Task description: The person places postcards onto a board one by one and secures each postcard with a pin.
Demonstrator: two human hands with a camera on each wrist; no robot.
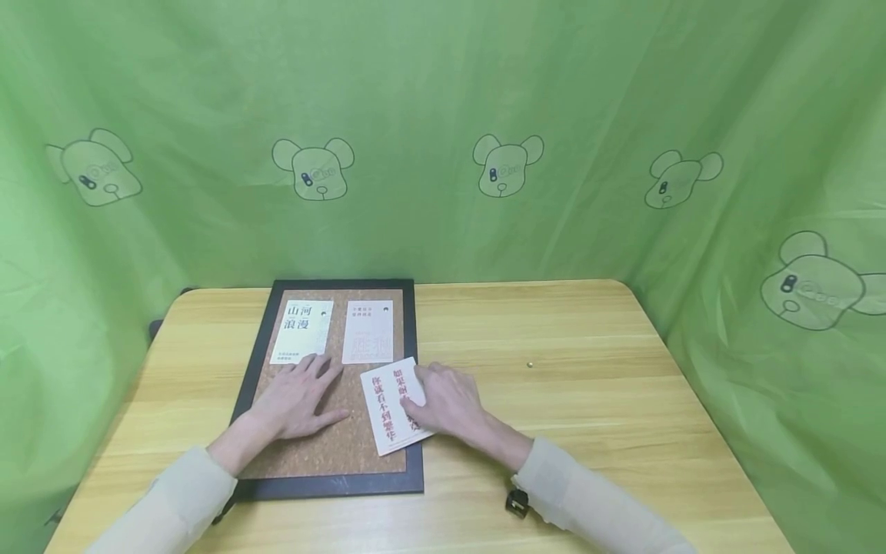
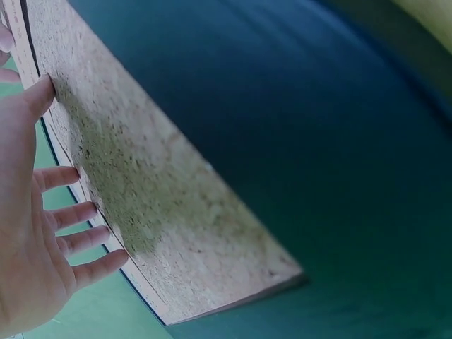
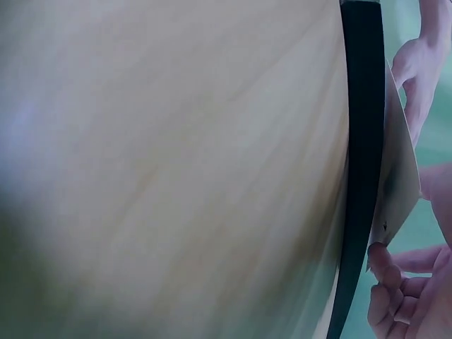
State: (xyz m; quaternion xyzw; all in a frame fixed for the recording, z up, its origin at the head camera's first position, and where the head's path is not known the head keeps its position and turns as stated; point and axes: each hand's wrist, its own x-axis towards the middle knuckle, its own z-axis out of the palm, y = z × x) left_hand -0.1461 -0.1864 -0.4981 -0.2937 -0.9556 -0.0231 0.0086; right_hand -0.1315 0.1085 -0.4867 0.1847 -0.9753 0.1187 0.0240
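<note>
A cork board [image 1: 304,458] in a black frame [image 1: 332,486] lies on the table. Two cards are on its upper part: a pale card with dark characters [image 1: 304,327] at left and a pinkish card [image 1: 368,327] at right. My left hand [image 1: 298,396] rests on the cork, fingers spread, fingertips by the left card's lower edge; the left wrist view shows its fingers against the cork [image 2: 176,219]. My right hand [image 1: 446,400] pinches a white card with red characters [image 1: 382,404] by its right side, tilted over the board's right edge. In the right wrist view this card [image 3: 401,169] shows edge-on.
The wooden table [image 1: 567,446] extends to the right of the board. A tiny round object [image 1: 529,364] lies on it. Green curtains [image 1: 415,77] with printed bear heads hang behind and at both sides. A small black device [image 1: 517,502] sits at my right wrist.
</note>
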